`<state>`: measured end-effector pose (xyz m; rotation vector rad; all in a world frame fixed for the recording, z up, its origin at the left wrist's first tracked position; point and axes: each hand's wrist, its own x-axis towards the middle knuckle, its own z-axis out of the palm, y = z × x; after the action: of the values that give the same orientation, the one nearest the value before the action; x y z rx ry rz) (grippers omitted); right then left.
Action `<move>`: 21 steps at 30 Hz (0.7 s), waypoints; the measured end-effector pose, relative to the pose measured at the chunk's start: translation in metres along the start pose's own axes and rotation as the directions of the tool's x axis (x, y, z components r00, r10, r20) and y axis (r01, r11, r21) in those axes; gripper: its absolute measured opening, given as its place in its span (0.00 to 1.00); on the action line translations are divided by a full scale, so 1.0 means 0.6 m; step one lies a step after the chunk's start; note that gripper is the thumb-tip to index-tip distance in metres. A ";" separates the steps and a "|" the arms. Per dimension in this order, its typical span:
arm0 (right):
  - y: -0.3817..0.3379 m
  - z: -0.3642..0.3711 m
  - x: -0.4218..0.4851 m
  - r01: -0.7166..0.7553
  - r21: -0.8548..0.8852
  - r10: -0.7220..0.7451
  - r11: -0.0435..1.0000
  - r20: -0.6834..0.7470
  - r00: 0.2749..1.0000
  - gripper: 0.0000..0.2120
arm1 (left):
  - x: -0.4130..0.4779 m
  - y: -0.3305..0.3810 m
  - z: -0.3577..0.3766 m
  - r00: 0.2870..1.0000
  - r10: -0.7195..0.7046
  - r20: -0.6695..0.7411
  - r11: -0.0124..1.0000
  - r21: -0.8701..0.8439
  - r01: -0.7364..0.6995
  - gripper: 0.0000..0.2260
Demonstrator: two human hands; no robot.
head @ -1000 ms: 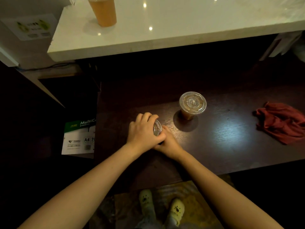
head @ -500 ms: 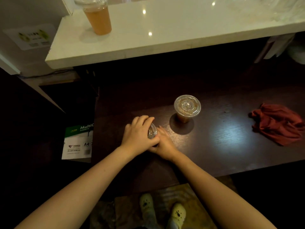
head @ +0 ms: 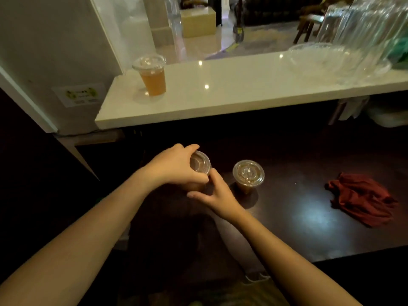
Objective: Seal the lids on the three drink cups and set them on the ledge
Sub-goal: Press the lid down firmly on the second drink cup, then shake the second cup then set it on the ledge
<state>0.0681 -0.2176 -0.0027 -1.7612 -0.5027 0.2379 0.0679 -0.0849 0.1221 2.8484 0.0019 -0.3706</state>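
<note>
My left hand [head: 176,166] wraps around the top of a clear lidded cup [head: 199,165] of brown drink, above the dark counter [head: 309,217]. My right hand [head: 217,195] is just below and right of it, fingers spread, fingertips near the cup's side. A second lidded cup [head: 248,175] stands on the dark counter just to the right. A third lidded cup [head: 152,74] of amber drink stands at the left end of the white ledge [head: 231,93].
A crumpled red cloth [head: 362,198] lies on the counter at the right. Clear glass bowls [head: 324,59] and stacked clear cups [head: 364,23] crowd the ledge's right end. A white wall panel [head: 55,62] borders the ledge on the left.
The view has tilted upward, bringing the ledge and room into sight. My left hand holds the cup higher and further forward, and my right hand has come off it with fingers spread.
</note>
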 end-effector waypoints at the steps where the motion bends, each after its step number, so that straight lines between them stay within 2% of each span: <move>1: -0.022 -0.014 0.006 -0.004 0.080 0.002 0.997 0.026 1.000 0.28 | -0.002 0.003 -0.030 1.000 0.027 -0.009 1.000 0.005 -0.027 0.43; 4: -0.092 -0.046 0.024 -0.046 0.297 0.028 0.954 0.065 0.998 0.11 | -0.013 0.016 -0.117 0.992 0.115 -0.055 0.993 0.021 -0.114 0.42; 5: -0.111 -0.050 0.032 -0.070 0.385 0.038 0.920 0.090 0.995 0.10 | -0.016 0.021 -0.144 0.987 0.145 -0.071 0.989 0.031 -0.143 0.40; 6: -0.130 -0.050 0.040 -0.098 0.490 0.040 0.866 0.129 0.991 0.12 | -0.020 0.026 -0.171 0.982 0.170 -0.083 0.985 0.044 -0.167 0.39; 8: -0.169 -0.049 0.055 -0.155 0.662 0.028 0.734 0.199 0.980 0.23 | -0.029 0.036 -0.224 0.973 0.212 -0.089 0.976 0.074 -0.205 0.38; 11: -0.224 -0.049 0.072 -0.191 0.818 -0.013 0.543 0.235 0.972 0.31 | -0.045 0.053 -0.301 0.966 0.249 -0.074 0.968 0.053 -0.246 0.37; 13: -0.255 -0.048 0.080 -0.194 0.889 -0.031 0.415 0.227 0.973 0.31 | -0.057 0.061 -0.344 0.968 0.249 -0.030 0.968 0.029 -0.248 0.39; 17: -0.309 -0.040 0.086 -0.165 0.947 -0.036 0.276 0.182 0.983 0.32 | -0.076 0.068 -0.403 0.978 0.205 0.032 0.979 -0.018 -0.205 0.42; 19: -0.327 -0.036 0.087 -0.147 0.960 -0.032 0.239 0.159 0.987 0.31 | -0.083 0.072 -0.422 0.984 0.173 0.045 0.985 -0.003 -0.173 0.43; 21: -0.337 -0.036 0.088 -0.128 0.959 -0.024 0.253 0.139 0.990 0.25 | -0.091 0.081 -0.434 0.990 0.129 0.063 0.989 0.061 -0.133 0.43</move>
<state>0.0818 -0.1763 0.2030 -0.4781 -0.2489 0.5765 0.0819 -0.0613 0.3911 2.8803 -0.2116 -0.4330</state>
